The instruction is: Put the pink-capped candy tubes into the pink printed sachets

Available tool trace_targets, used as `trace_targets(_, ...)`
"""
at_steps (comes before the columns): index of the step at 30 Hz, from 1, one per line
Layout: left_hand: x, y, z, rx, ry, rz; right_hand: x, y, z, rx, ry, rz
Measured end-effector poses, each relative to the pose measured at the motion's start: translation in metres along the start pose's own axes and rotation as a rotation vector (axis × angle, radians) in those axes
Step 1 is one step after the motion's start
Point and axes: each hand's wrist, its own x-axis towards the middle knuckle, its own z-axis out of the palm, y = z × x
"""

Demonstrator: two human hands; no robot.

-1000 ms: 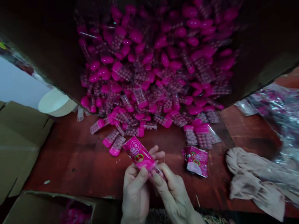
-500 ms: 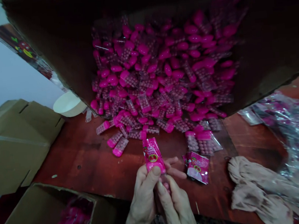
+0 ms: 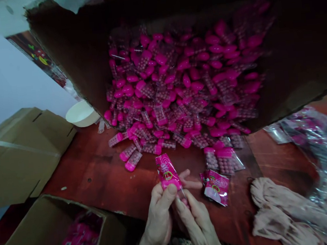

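Observation:
A pink printed packet stands up from my two hands near the table's front edge. My left hand pinches its lower end, thumb on top. Beside it, my right hand has its thumb and index finger closed round a clear container of small pink balls, touching the packet's lower end; its other fingers stretch out behind. More pink packets lie just to the right. A large heap of clear containers with bright pink caps spills from a tipped carton in front of me.
An open box with pink packets stands at the lower left, below a folded cardboard box. A white bowl sits at the back left. On the right lie clear plastic bags and a beige cloth.
The whole view has shifted slightly, so the heap and carton appear a little further right. Both hands stay together on the packet and container, with hardly any change in grip.

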Motion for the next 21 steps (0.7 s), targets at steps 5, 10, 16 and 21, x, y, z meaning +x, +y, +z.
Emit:
trace_targets(5,-0.007,-0.003,-0.002,0.067,0.039,0.007,-0.009,0.000,0.000,-0.037,0.072,0.037)
trace_targets(10,-0.001,0.003,-0.006,-0.106,0.036,-0.038,0.007,-0.006,0.000,-0.003,-0.068,0.052)
trace_targets(16,0.008,0.010,-0.004,-0.078,0.010,-0.027,0.003,0.001,0.001,0.020,-0.032,0.163)
trace_targets(21,0.006,0.003,0.006,-0.072,0.123,-0.005,0.000,0.003,0.002,0.118,-0.066,0.151)
